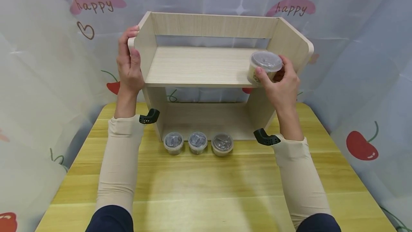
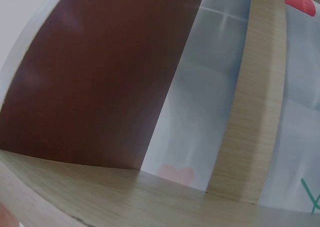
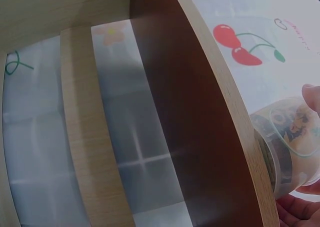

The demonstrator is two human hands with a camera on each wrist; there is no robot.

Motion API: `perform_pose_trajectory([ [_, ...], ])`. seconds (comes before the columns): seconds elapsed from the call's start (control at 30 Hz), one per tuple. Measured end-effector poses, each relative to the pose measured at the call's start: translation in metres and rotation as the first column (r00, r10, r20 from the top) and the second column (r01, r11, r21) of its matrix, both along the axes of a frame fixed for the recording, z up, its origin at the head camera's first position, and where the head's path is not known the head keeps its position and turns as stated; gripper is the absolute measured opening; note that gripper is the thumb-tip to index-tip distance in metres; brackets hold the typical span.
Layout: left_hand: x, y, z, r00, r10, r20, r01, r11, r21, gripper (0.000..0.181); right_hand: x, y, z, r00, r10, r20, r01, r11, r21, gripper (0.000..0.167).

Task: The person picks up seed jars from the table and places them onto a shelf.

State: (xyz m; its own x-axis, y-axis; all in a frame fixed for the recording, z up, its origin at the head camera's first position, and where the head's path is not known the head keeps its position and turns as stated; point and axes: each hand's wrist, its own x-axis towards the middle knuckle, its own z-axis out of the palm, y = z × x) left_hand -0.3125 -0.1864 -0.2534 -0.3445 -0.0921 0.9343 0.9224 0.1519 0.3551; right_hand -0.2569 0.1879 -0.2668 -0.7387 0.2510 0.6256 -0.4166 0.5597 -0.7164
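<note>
A pale wooden two-tier shelf [image 1: 199,63] stands on the table. My left hand [image 1: 129,68] grips the edge of its left side panel, thumb on the inner side. In the left wrist view only a sliver of that hand shows at the lower left corner. My right hand [image 1: 284,87] holds a clear plastic tub with a lid [image 1: 265,62] at the right end of the upper board, by its front edge. Printing shows on the tub [image 3: 295,132] in the right wrist view. Whether its base touches the board I cannot tell.
Three smaller lidded tubs stand in a row before the lower board: left [image 1: 173,143], middle [image 1: 197,142] and right [image 1: 222,144]. The shelf's side panels [image 1: 289,42] rise above the upper board. Behind the yellow wooden table [image 1: 199,192] hangs a printed curtain [image 1: 48,63].
</note>
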Motion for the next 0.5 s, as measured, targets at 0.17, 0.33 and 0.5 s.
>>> perform_pose_trajectory([
  [0.17, -0.0016, -0.0002, -0.0004, 1.000, 0.001, 0.001, -0.001, 1.000, -0.007, 0.052, -0.0004, 0.0013, 0.0016, 1.000, 0.000, 0.023, -0.001, 1.000, 0.015, 0.068],
  [0.33, -0.0013, 0.0004, -0.0006, 1.000, -0.006, 0.001, 0.006, 1.000, 0.002, 0.043, -0.0012, 0.0027, 0.0050, 0.999, -0.021, 0.050, 0.019, 0.999, 0.045, 0.070],
  [0.5, -0.0021, -0.0007, -0.0013, 1.000, 0.000, 0.006, 0.000, 1.000, -0.003, 0.043, -0.0023, 0.0034, 0.0058, 0.997, -0.030, 0.067, 0.026, 0.997, 0.067, 0.072],
])
